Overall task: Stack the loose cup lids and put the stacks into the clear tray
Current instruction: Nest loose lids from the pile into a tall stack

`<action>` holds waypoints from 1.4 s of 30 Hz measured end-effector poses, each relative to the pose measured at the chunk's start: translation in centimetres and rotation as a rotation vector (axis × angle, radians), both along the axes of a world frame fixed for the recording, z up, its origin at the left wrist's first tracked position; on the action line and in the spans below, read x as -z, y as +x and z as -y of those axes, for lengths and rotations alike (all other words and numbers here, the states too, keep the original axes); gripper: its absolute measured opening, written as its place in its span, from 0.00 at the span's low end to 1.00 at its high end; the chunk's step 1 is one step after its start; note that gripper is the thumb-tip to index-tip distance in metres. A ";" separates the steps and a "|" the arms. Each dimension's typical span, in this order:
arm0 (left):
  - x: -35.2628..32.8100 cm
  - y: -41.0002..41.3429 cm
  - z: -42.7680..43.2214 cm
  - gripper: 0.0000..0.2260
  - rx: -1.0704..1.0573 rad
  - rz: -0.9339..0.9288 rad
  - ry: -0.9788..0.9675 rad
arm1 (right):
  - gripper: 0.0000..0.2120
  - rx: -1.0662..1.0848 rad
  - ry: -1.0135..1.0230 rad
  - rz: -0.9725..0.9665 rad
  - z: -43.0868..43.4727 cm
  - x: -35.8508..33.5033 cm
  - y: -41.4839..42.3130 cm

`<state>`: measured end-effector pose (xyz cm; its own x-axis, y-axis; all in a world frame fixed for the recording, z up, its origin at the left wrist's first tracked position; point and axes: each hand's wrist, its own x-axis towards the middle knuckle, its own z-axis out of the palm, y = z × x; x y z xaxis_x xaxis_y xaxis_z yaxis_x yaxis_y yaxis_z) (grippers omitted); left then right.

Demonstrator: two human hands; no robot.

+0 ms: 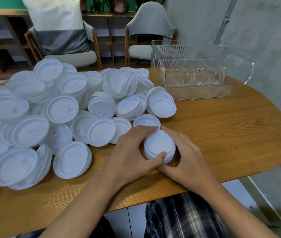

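Parts of the pile of loose lids (62, 107) run off the left edge of the view. It overlaps itself so much that I cannot count it: dozens of white plastic cup lids, some flat, some leaning on edge, a few nested in short runs.

My own fingers hide the near and left rim of the small stack of lids (159, 145), so I cannot count it either; several rims show on its right side. It sits low over the wooden table (222, 126), just right of the pile and near the front edge. I cannot tell whether it rests on the wood or is slightly lifted.

My left hand (132, 152) curls round the stack from the left, thumb on the near rim and forefinger over the far side. My right hand (186, 157) cups it from the right, forefinger reaching to the far side, thumb tucked below my left thumb. Both hands grasp this one stack. One single lid (146, 121) lies flat just behind my fingertips, partly covered by them.

One clear tray (204, 69) stands at the far right of the table, well apart from the stack. Its ribbed walls and dividers blur together; I make out heart-shaped cutouts but cannot count them.

Two chairs (150, 31) stand behind the table, and the left one holds one pillow (57, 23). Plaid fabric (179, 219) on my lap is cut off at the bottom.
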<state>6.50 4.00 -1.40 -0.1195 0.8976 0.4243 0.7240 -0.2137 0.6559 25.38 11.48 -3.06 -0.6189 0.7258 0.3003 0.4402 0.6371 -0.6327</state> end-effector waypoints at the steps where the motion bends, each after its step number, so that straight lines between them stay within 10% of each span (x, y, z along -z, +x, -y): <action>1: 0.0 0.0 0.0 0.29 0.004 -0.003 0.004 | 0.41 0.000 0.003 0.002 0.0 0.0 0.0; 21: 0.7 -0.2 -0.5 0.32 -0.035 -0.025 -0.044 | 0.53 0.031 0.009 0.056 -0.1 0.1 0.1; 25: 0.7 -0.3 -0.6 0.16 -0.080 -0.163 0.146 | 0.51 0.062 0.033 0.066 0.0 0.2 0.1; 42: 1.2 -0.1 -1.6 0.20 -0.158 -0.450 0.049 | 0.47 0.113 0.019 0.070 0.2 -0.1 0.2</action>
